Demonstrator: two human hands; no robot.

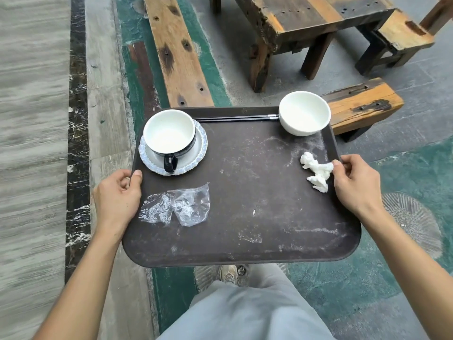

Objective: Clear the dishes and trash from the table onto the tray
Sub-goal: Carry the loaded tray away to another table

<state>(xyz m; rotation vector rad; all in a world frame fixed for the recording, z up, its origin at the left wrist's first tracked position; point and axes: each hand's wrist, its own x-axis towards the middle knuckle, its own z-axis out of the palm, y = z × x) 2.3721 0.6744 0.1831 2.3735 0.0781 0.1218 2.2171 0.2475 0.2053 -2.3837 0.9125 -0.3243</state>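
Observation:
I hold a dark brown tray (245,182) in the air over the floor. My left hand (117,195) grips its left rim and my right hand (353,182) grips its right rim. On the tray, at the far left, a white cup with a dark handle (169,138) stands on a pale saucer (198,148). A white bowl (304,114) sits in the far right corner. Black chopsticks (235,118) lie along the far rim. A crumpled white napkin (316,170) lies next to my right thumb. Clear plastic bags (179,207) lie near my left hand.
A wooden plank bench (176,52) runs ahead on the left. A rough wooden table (301,23) and low wooden stools (362,104) stand ahead on the right. Below the tray I see my grey trousers (245,312) and one shoe (229,274) on the green and grey floor.

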